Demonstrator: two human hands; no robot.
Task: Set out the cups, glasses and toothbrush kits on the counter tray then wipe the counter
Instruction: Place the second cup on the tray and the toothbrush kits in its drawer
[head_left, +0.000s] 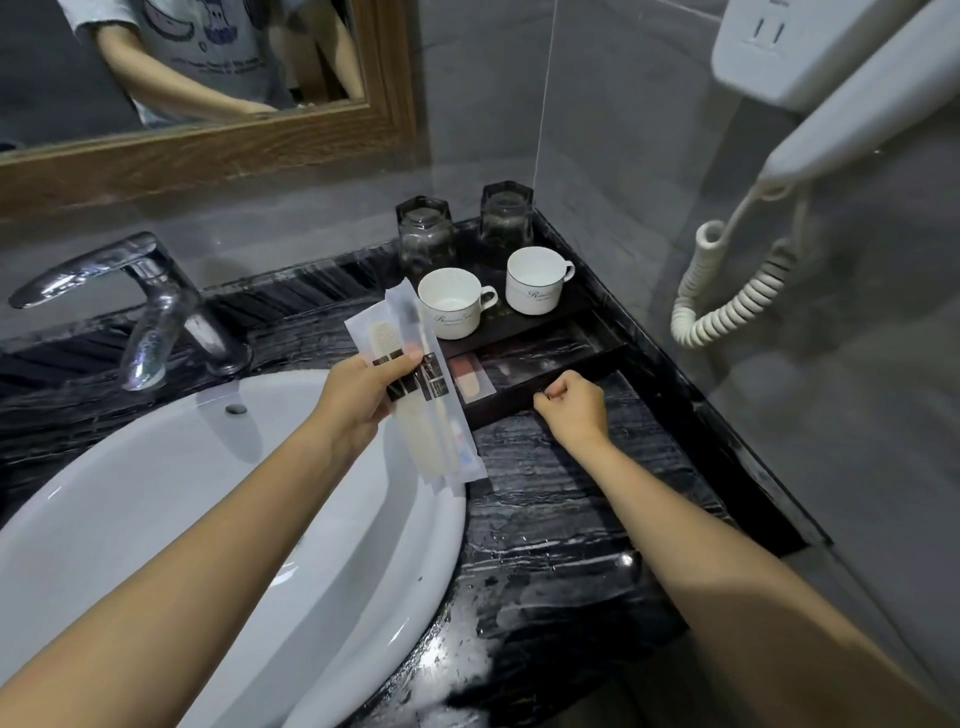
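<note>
Left hand (363, 395) raised, clamped on toothbrush kits (415, 384); right hand (571, 410) fisted at tray (519, 400) edge.

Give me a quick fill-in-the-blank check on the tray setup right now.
1. The number of white cups standing on the tray is ____.
2. The toothbrush kits are held in the ____ hand.
3. Behind the cups stand two upside-down ____.
4. The right hand rests at the tray's ____ edge.

Missing: two; left; glasses; front
</note>
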